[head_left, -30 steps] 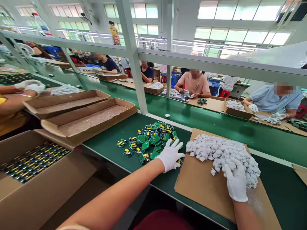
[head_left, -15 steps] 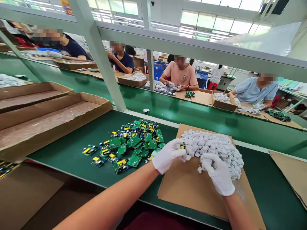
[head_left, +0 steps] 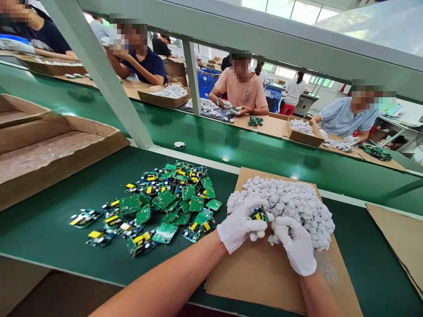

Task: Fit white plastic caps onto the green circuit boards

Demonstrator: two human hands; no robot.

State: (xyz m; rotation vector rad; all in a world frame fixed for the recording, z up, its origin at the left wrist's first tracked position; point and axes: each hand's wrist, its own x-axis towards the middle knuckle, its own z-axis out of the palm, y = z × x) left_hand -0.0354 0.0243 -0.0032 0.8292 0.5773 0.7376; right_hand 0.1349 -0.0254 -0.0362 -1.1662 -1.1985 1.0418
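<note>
My left hand [head_left: 243, 223], in a white glove, holds a small green circuit board [head_left: 259, 214] with yellow parts between thumb and fingers. Close to its right is my right hand [head_left: 294, 244], also gloved, its thumb and fingertips drawn together near the board; what they hold, if anything, is hidden. Both hands are over a cardboard sheet [head_left: 254, 277], at the front edge of a heap of white lumps [head_left: 297, 202]. Left of the sheet lies a loose pile of green circuit boards [head_left: 165, 200] with yellow and blue parts.
Long cardboard trays [head_left: 59, 154] stand at the left. A slanted grey post [head_left: 102, 75] rises behind the boards. Beyond the green belt [head_left: 218, 143], several people sit handling similar pieces. Another cardboard sheet [head_left: 399, 237] lies at the right.
The view has moved closer and shifted. The board in my left hand now shows more fully, and my right hand has come nearer to it.
</note>
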